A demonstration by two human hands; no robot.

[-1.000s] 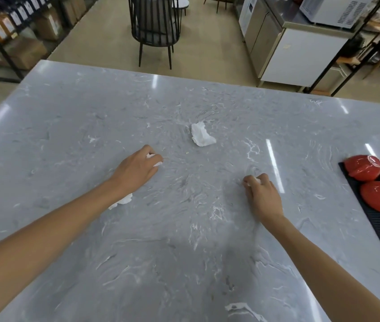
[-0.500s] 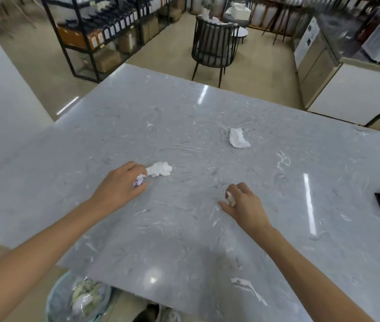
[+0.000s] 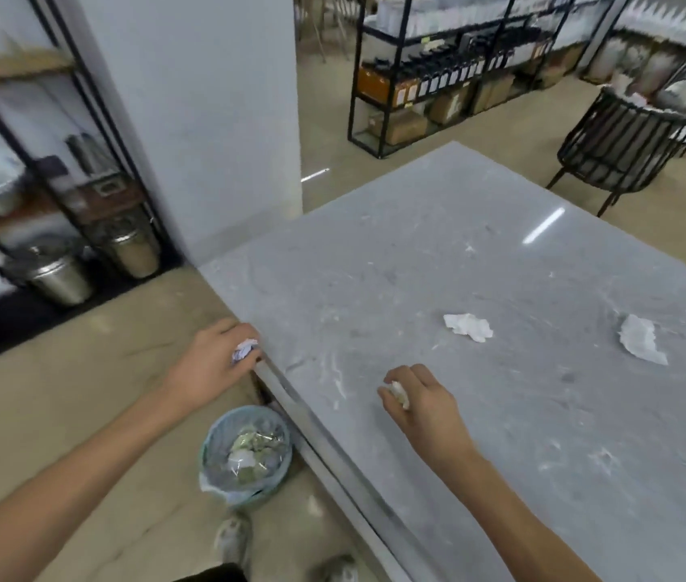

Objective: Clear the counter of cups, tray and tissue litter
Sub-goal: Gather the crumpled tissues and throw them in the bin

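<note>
Your left hand (image 3: 211, 367) grips a crumpled tissue (image 3: 244, 350) just past the counter (image 3: 501, 413) edge, above the floor near the bin (image 3: 244, 455). Your right hand (image 3: 425, 401) clutches a tissue wad (image 3: 399, 392) over the counter. Two loose tissues (image 3: 468, 326) lie farther along.

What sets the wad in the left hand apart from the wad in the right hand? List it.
1. The left hand holds its wad off the counter's edge, above the floor near the bin; the right hand holds its wad over the counter.
2. The left wad shows bluish marks; the right looks plain cream-white.
Both are crumpled and pinched in fingers.
</note>
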